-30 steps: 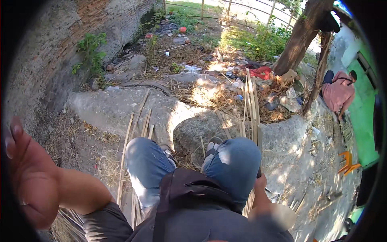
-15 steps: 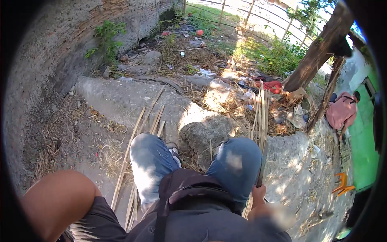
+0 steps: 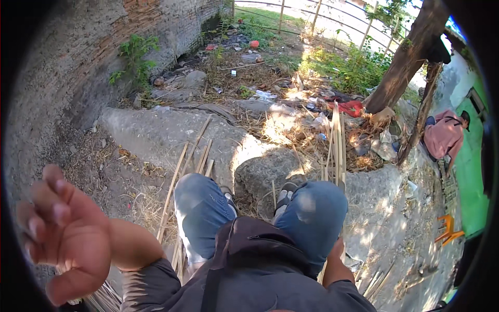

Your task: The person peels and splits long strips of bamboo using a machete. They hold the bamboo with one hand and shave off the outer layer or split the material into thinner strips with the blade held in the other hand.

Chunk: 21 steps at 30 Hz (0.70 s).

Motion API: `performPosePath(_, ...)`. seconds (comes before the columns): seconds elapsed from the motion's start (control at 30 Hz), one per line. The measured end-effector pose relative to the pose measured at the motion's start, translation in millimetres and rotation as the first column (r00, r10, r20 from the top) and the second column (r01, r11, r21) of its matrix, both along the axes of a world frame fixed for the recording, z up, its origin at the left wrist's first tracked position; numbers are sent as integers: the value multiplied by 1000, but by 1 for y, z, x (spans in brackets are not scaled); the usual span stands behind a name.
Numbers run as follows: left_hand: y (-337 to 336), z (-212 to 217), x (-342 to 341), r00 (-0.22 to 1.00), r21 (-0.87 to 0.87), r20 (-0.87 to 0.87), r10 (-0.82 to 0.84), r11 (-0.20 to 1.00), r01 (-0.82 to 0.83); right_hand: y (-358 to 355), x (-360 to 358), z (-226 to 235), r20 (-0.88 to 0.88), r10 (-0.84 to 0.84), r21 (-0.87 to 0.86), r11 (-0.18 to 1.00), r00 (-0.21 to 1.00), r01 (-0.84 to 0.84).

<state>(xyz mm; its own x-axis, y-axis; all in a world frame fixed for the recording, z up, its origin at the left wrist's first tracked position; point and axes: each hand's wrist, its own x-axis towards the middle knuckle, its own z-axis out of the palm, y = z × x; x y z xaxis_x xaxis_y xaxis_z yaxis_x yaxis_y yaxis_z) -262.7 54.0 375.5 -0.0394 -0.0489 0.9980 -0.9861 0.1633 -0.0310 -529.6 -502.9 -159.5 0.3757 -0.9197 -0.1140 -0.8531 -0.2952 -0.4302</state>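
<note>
My left hand [image 3: 65, 236] is raised close to the camera at the lower left, fingers loosely curled and apart, holding nothing. My knees in blue jeans [image 3: 200, 208] fill the lower middle, with a dark jacket [image 3: 260, 270] below them. Beside my right knee stands a bundle of long bamboo strips [image 3: 337, 140], upright. It runs down behind the knee to my right hand [image 3: 338, 252], which is mostly hidden and seems to grip it. More bamboo strips [image 3: 189, 156] lie on the ground by my left leg.
A rock [image 3: 262, 174] sits in front of my feet on a concrete slab [image 3: 156, 132]. There is a brick wall [image 3: 67, 67] on the left, and litter and dry leaves [image 3: 270, 83] ahead. A leaning tree trunk [image 3: 405, 62], a person in pink [image 3: 442, 138] and a green wall [image 3: 470, 177] are on the right.
My left hand, lowered out of sight half a second ago, is up near the camera again. The view has shifted slightly. The bundle on the right stays upright.
</note>
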Motion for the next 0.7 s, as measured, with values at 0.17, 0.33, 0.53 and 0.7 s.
performPosePath(0.17, -21, -149, 66, 733, 46, -680, 30, 999, 2, 4, -9, 27, -51, 32, 16, 999, 998, -31)
performPosePath(0.33, 9, -235, 56, 399, 93, -912, 92, 996, -17, 4, -12, 41, 48, 24, 63, 998, 999, -27)
performPosePath(0.53, 24, -257, 55, 277, 39, -959, 55, 997, -62, -14, -37, 5, 134, 142, 64, 986, 981, -151)
performPosePath(0.7, 24, -246, 53, 255, 64, -963, 85, 994, -91, -11, -1, 45, 124, 227, 47, 971, 966, -234)
